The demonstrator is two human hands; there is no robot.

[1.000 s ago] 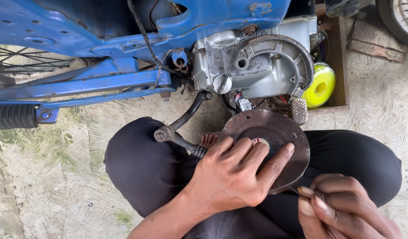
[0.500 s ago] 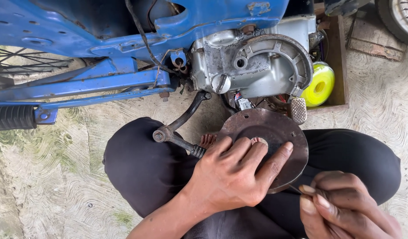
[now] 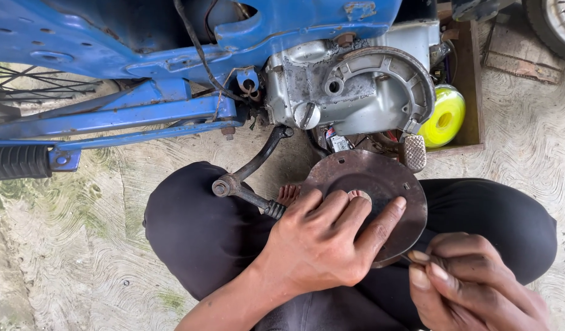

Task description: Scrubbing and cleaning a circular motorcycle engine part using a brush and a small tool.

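Note:
My left hand [image 3: 322, 242] grips a round, rusty brown metal plate [image 3: 380, 181] with a centre hole, fingers spread over its face, holding it above my lap in dark trousers. My right hand [image 3: 472, 285] is at the plate's lower right edge, fingers pinched on something small and thin that I cannot make out. Just beyond the plate is the silver engine casing [image 3: 356, 92] of a blue motorbike [image 3: 141, 37], with a round open housing. A black kick-start lever [image 3: 249, 175] hangs down from the engine toward my left knee.
A yellow-green spool [image 3: 445, 116] lies in a wooden box [image 3: 472, 79] right of the engine. A black footpeg [image 3: 16, 162] sticks out at the left. A tyre [image 3: 555, 24] shows at the top right. The ground is rough concrete.
Both hands and the plate have stayed almost in place; my right hand's fingers shifted slightly at the plate's edge.

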